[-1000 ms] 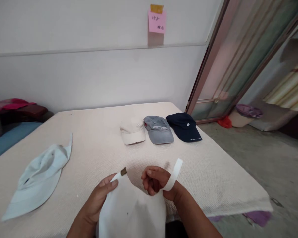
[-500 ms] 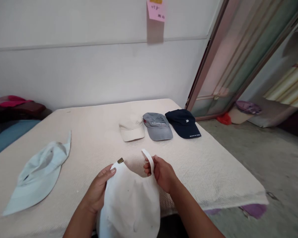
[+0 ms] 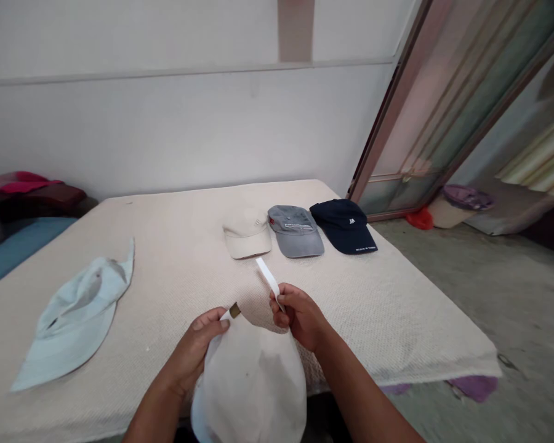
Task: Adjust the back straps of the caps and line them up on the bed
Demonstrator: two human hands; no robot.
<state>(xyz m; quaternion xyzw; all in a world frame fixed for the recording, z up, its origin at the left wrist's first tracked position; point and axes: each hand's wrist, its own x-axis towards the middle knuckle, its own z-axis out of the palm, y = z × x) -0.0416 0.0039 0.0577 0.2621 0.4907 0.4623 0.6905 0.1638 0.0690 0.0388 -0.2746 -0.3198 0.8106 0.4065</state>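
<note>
The left hand (image 3: 196, 341) is closed on the edge of a white cap (image 3: 258, 381), thumb on the near side and fingers curled behind, just beside the metal buckle (image 3: 234, 309). That hold probably serves to steady the edge while leaving the buckle uncovered. The right hand (image 3: 300, 314) has its thumb and fingers drawn together on the strap (image 3: 268, 275) — pinched below its free end, which points up and away, perhaps so that the tip stays within easy control. The cap itself is between the two forearms at the near edge of the covered surface (image 3: 180, 258), its back opening facing away, so both strap and buckle are in plain sight.

Farther out, a beige cap (image 3: 247, 237), a gray cap (image 3: 296, 231) and a navy cap (image 3: 344, 224) sit side by side, brims toward the person — seemingly arranged as a row. Well apart on the left lies a pale blue cap (image 3: 76, 320), its own strap sticking up loose.
</note>
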